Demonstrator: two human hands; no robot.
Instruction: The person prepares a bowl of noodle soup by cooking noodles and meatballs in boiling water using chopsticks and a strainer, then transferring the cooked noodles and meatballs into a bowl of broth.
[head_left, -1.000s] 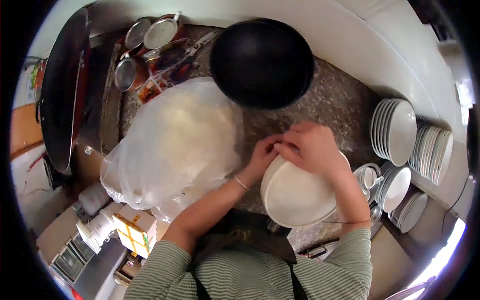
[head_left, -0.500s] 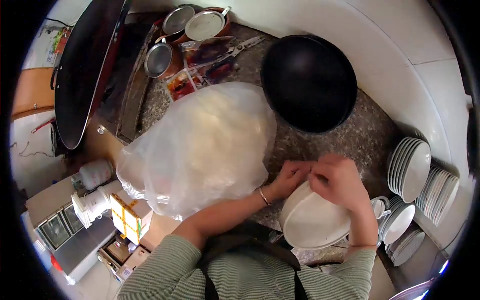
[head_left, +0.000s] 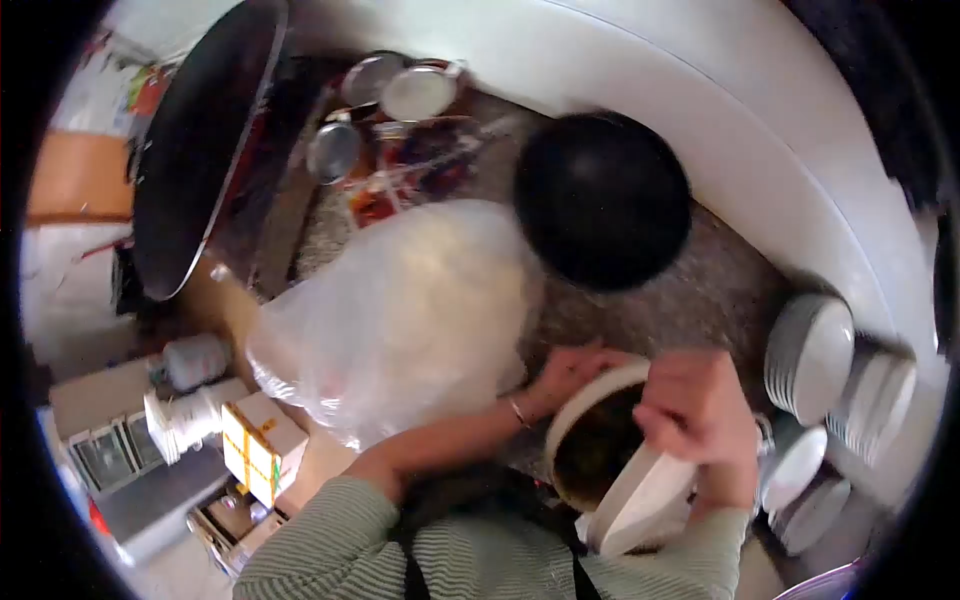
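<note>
A round white lid (head_left: 640, 505) is tilted up on edge in my right hand (head_left: 697, 405), whose fingers are closed around its upper edge. Beside it stands the round, pale-rimmed container (head_left: 553, 470) it covered, now partly uncovered, with dark greenish-brown contents (head_left: 597, 445) showing inside. My left hand (head_left: 575, 372) is at the container's far rim, fingers bent against it and somewhat blurred. Left of that hand lies a large clear plastic bag (head_left: 400, 310) holding something pale.
A black round pan (head_left: 603, 200) rests on the counter against the white wall. Stacked white plates (head_left: 810, 355) stand at the right. Lidded pots (head_left: 418, 94) and trays of red and dark contents (head_left: 430, 160) sit at the back. A large black lid (head_left: 205, 150) stands upright at left.
The lid has come up from the container and tilted toward my body in my right hand, exposing the dark contents. My left hand stays near the far rim. The whole view has shifted slightly.
</note>
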